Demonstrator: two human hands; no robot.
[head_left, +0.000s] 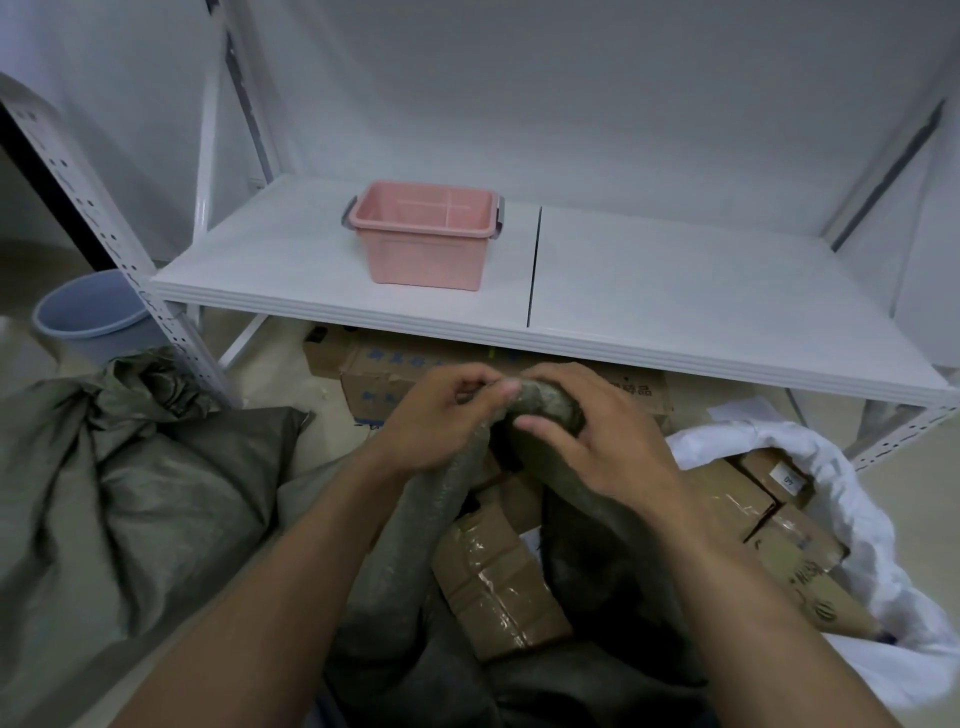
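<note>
Grey-green woven fabric is bunching between my hands: I am gripping the rolled rim of the sack (395, 561) low in the middle of the scene, just in front of the shelf edge. My left hand (441, 415) is curling its fingers round the rim on the left, with the fabric trailing down beneath the wrist. My right hand (587, 441) is wrapping over the rolled edge from the right, thumb pressing on the near side, and the two hands are almost touching. Taped cardboard parcels (493, 577) are lying inside the sack's open mouth, below my forearms. A pink bin (423, 249) is sitting on the white shelf (675, 291) farther back, left of its seam. A second green sack (130, 493) is slumping at near left, a blue-grey bucket (88, 317) is standing beyond it, and a white bag (857, 493) is holding more boxes at right.
</note>
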